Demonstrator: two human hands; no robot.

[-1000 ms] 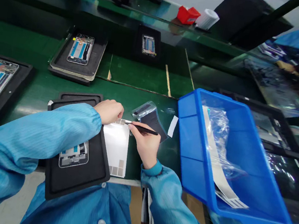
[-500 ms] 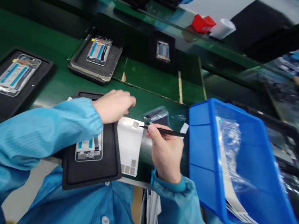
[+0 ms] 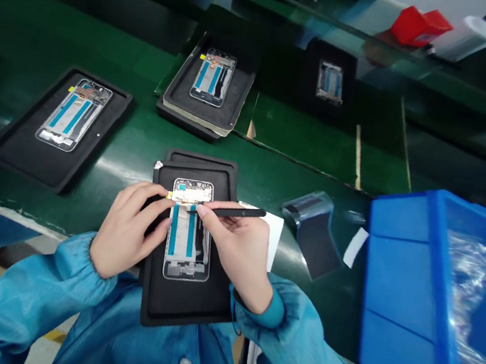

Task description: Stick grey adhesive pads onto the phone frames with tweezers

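Note:
An opened phone [image 3: 181,227] with blue strips inside lies in a black foam tray [image 3: 183,303] in front of me. My right hand [image 3: 239,239] grips black tweezers [image 3: 243,213], their tip over the upper part of the phone, just below its circuit board. At the phone's left edge is my left hand [image 3: 135,224], fingers stretched out and thumb apart from them, fingertips touching near a yellow tab [image 3: 169,195]. Anything small at the tweezer tip is too fine to make out. Partly behind my right hand lies a white sheet [image 3: 274,234].
More opened phones lie in black trays: one at the left [image 3: 74,116], one at the back [image 3: 213,78], one farther right [image 3: 330,83]. A dark film piece [image 3: 318,241] and a white strip [image 3: 355,248] lie right of me, beside a blue bin [image 3: 404,289] holding clear plastic.
My right hand has moved left from the white sheet to the phone with the tweezers. My left hand has come back from above the tray to the phone's left edge. The view has shifted left.

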